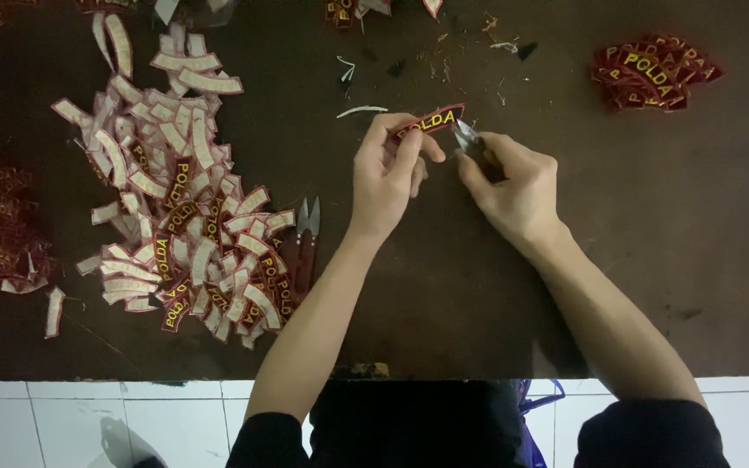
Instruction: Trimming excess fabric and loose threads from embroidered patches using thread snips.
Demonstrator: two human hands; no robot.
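1. A person seated at a dark brown worktable is pinching 1 curved maroon embroidered patch with yellow lettering between the thumb and fingers of the left hand, holding it just above the tabletop near the far middle of the table.

2. The right hand is gripping a pair of small metal thread snips, its fingers curled around the handle, with the blade tips meeting the patch's right end.

3. The blades are working right beside the left fingertips; a slip here is likely to nick a finger or cut into the patch's stitched border rather than a loose thread.

4. The patch is being held by 1 end only, so it could twist or drop as the blades are closing on it.

5. A second pair of snips with dark red handles is lying points-up at the edge of a large heap of patches, many showing white backing; a forearm sweeping left could be catching on those points.

6. A smaller stack of maroon patches is sitting at the far right, well apart from both hands, while loose thread scraps are littering the far edge and could be clinging to trimmed pieces.
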